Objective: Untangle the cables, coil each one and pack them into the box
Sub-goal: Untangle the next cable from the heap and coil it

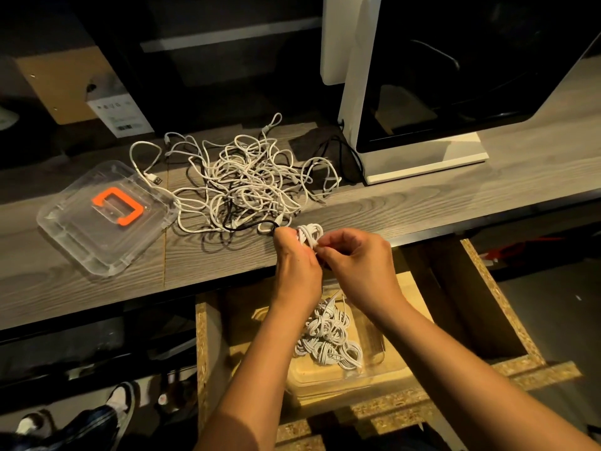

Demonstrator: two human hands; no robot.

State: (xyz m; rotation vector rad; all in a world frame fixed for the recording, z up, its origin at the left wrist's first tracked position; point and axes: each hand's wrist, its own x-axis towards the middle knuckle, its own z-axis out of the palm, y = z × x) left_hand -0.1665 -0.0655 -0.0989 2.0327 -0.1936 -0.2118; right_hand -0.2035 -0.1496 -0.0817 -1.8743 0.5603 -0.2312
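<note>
A tangled heap of white cables (247, 180) lies on the wooden counter (97, 297), with a black cable (242, 226) running through its near side. At the counter's front edge, my left hand (297, 262) and my right hand (354, 255) together grip a small white coiled cable (309, 234). Below my hands, a clear plastic box (374, 353) sits in an open wooden drawer and holds several coiled white cables (328, 340). The box's clear lid (107, 216) with an orange handle lies on the counter to the left.
A white-framed machine with a dark window (455, 92) stands at the back right, a black cord (338, 151) trailing from it. The chipboard drawer rim (507, 307) juts out below the counter. A cardboard box (71, 86) sits at the back left. Shoes (120, 405) show on the floor.
</note>
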